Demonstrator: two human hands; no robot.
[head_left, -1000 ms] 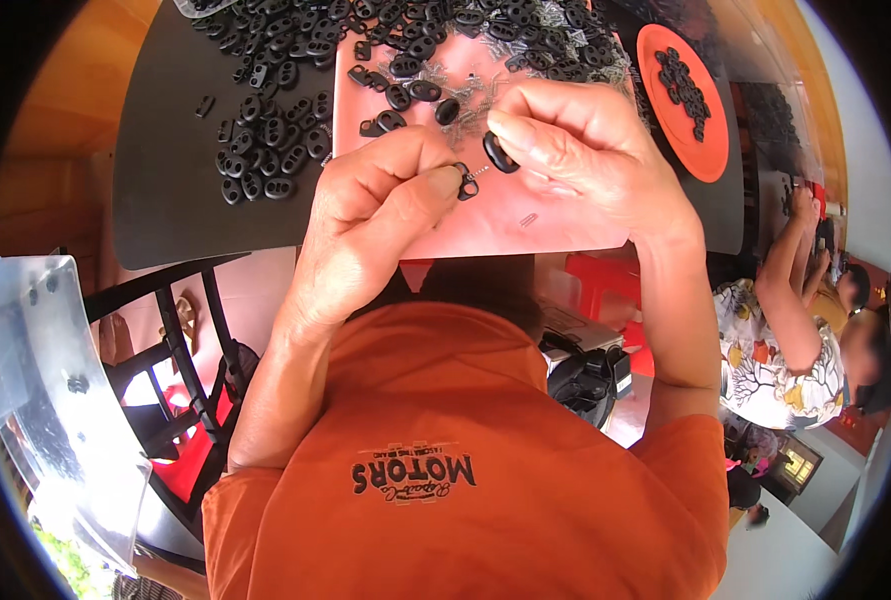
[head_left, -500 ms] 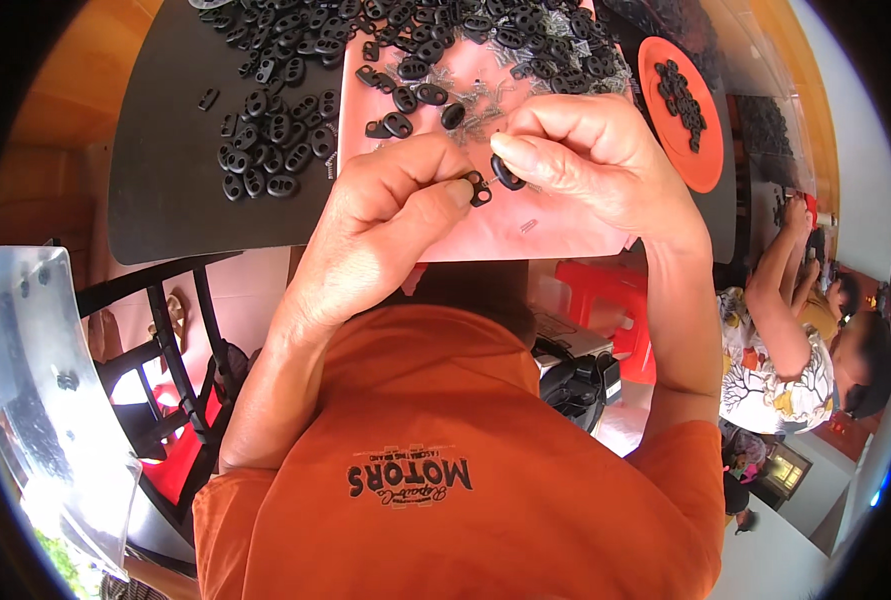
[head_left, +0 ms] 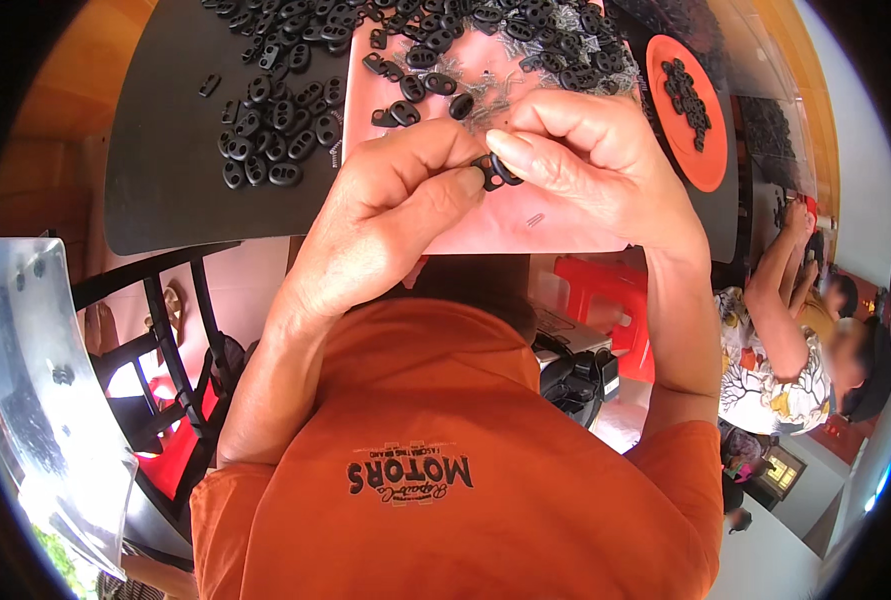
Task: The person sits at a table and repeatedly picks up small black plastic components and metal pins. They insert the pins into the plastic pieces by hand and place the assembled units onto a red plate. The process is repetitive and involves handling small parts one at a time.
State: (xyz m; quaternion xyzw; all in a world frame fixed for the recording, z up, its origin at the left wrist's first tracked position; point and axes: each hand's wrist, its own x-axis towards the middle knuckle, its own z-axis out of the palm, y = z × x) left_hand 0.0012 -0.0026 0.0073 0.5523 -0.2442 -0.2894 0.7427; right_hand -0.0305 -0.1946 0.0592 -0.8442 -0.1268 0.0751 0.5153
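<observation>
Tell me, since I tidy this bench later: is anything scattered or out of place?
Mostly orderly. A few black oval pieces lie apart from the main cluster on the dark mat, and one thin metal bit sits alone on the pink sheet.

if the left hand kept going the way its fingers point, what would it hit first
The left hand points up and to the right, straight at the small black plastic piece pinched between both hands. Right behind that are the fingertips of the right hand, so it would meet them almost at once.
</observation>
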